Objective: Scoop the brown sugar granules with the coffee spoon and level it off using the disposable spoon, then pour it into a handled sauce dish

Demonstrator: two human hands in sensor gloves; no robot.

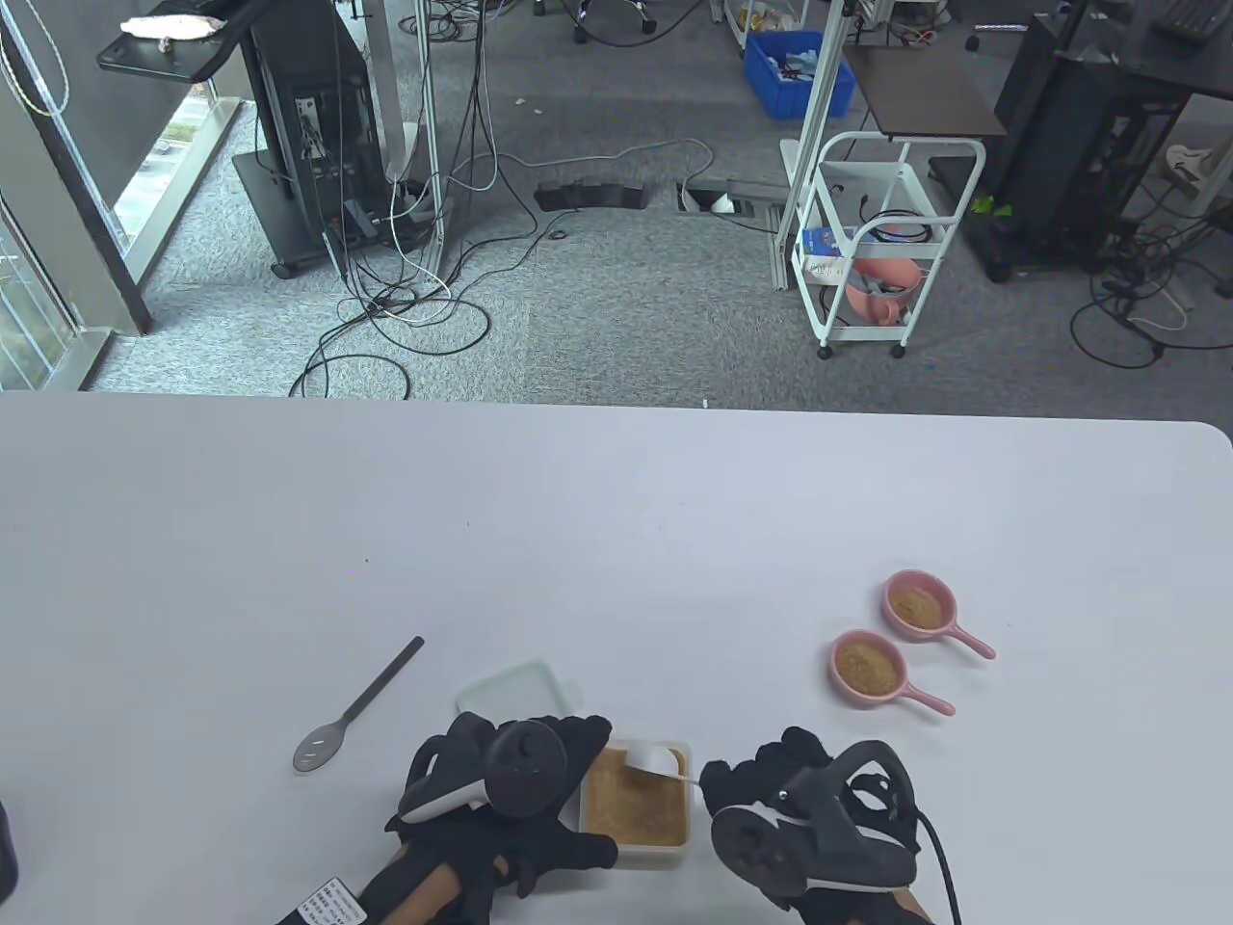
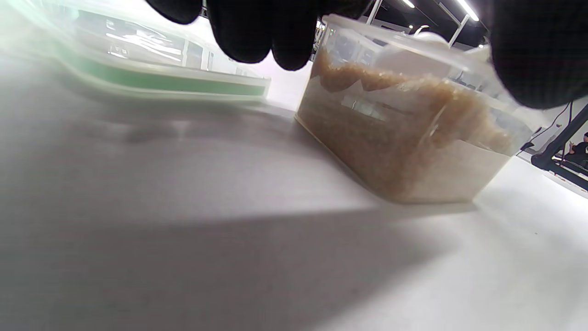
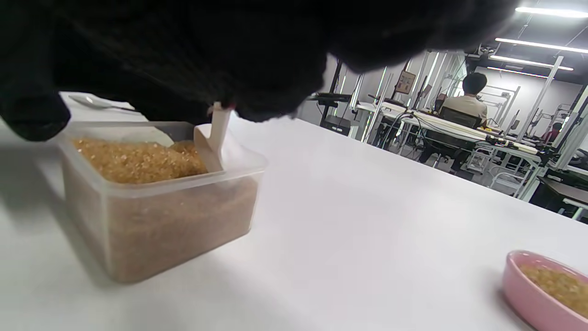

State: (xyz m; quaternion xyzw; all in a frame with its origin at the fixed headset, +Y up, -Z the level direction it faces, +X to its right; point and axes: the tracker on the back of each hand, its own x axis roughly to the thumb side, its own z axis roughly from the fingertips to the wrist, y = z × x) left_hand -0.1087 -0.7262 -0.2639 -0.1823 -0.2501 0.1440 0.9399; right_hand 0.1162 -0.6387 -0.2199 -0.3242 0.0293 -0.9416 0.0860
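A clear tub of brown sugar [image 1: 636,807] stands near the table's front edge. My left hand [image 1: 568,771] grips the tub's left side, fingers [image 2: 257,32] at the far corner and thumb [image 2: 537,50] at the near one. My right hand [image 1: 721,777] pinches the handle of a white coffee spoon [image 1: 658,759]. The spoon's bowl [image 3: 206,149] lies tilted in the sugar at the tub's far right corner. A grey slotted disposable spoon [image 1: 356,708] lies untouched on the table to the left. Two pink handled sauce dishes [image 1: 870,668] [image 1: 921,605], both holding sugar, sit to the right.
The tub's translucent lid [image 1: 515,686] lies just behind my left hand. The white table [image 1: 616,520] stretches bare behind the objects. A dark object [image 1: 6,853] shows at the front left edge. In the right wrist view a person sits at a distant desk.
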